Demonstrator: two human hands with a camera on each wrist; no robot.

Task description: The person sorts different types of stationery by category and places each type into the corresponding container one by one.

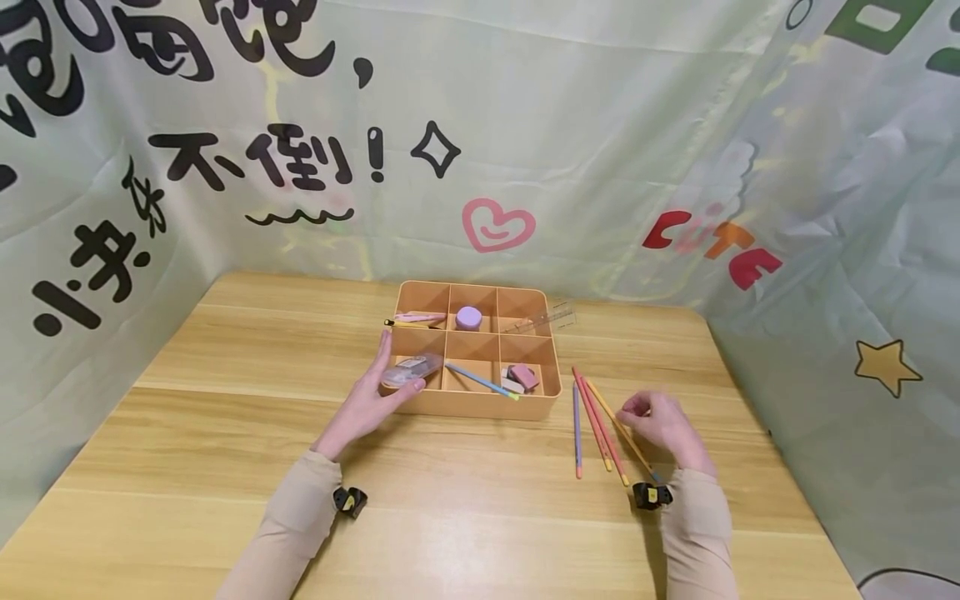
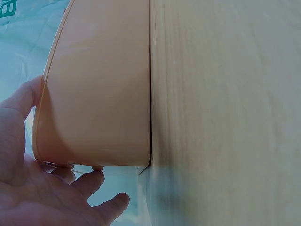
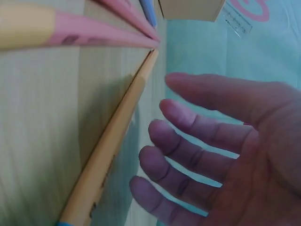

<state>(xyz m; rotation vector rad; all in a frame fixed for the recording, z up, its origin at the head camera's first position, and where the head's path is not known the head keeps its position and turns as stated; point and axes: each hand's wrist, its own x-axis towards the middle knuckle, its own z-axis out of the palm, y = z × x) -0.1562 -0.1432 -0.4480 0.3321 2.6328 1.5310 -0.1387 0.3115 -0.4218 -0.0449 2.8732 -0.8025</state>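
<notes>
A six-compartment orange organizer box (image 1: 480,406) stands on the table. My left hand (image 1: 369,402) rests at its front left corner, thumb at the front rim and outstretched fingers along the left side wall. In the left wrist view the thumb touches the rim of the box (image 2: 99,84). My right hand (image 1: 660,421) hovers beside loose pencils, fingers loosely bent and holding nothing. Nearest it lies a yellow pencil (image 1: 626,433) with a blue end; in the right wrist view this pencil (image 3: 110,141) is left of the fingertips. Red-pink pencils (image 1: 600,425) and a blue-purple pencil (image 1: 577,433) lie alongside.
The box holds a translucent case (image 1: 412,369), a purple round item (image 1: 468,317), a clear ruler (image 1: 540,319) jutting past the right rim, and pink and white erasers (image 1: 523,377). A blue pencil (image 1: 480,379) crosses the front middle compartment. A printed cloth (image 1: 600,150) hangs behind the table.
</notes>
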